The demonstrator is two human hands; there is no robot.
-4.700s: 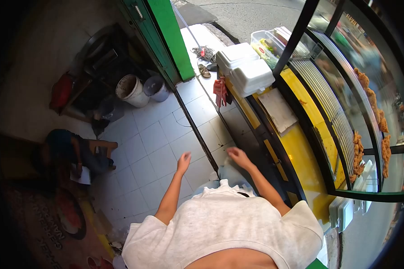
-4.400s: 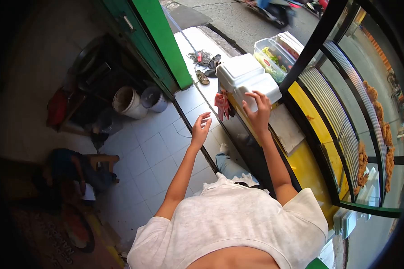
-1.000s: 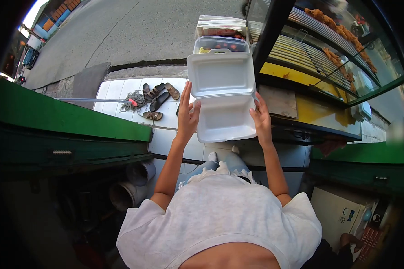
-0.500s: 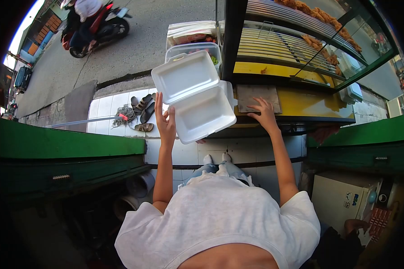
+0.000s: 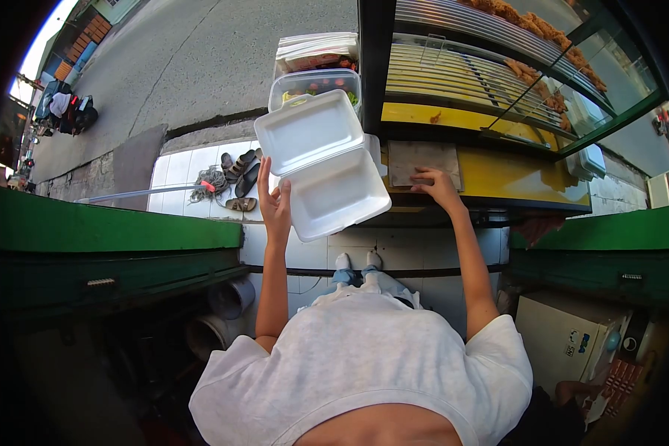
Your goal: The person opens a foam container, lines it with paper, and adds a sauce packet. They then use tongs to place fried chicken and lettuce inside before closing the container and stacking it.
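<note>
A white foam takeaway box (image 5: 338, 192) lies open before me, its lid (image 5: 310, 132) leaning back toward the street. At the box's left side, by the hinge, my left hand (image 5: 276, 208) has its thumb against the rim and a finger stretched up alongside. The inside of the box is bare white. My right hand (image 5: 438, 187) is apart from the box, fingers spread a little over the near edge of a brown board (image 5: 424, 163) on the yellow counter (image 5: 513, 175). Behind the lid stands a clear plastic tub (image 5: 276, 93) with green and red vegetables.
A glass display case (image 5: 483, 119) with fried pieces (image 5: 524, 26) on its racks rises at the right. Stacked white paper (image 5: 316, 48) sits behind the tub. Sandals (image 5: 239, 178) and a mop (image 5: 212, 182) lie on tiles at left. Another person's hand (image 5: 576, 390) shows low right.
My right hand's fingers have drawn closer together over the board. The foam box and my left hand stay nearly in place. A motorbike has passed away to the left along the street.
</note>
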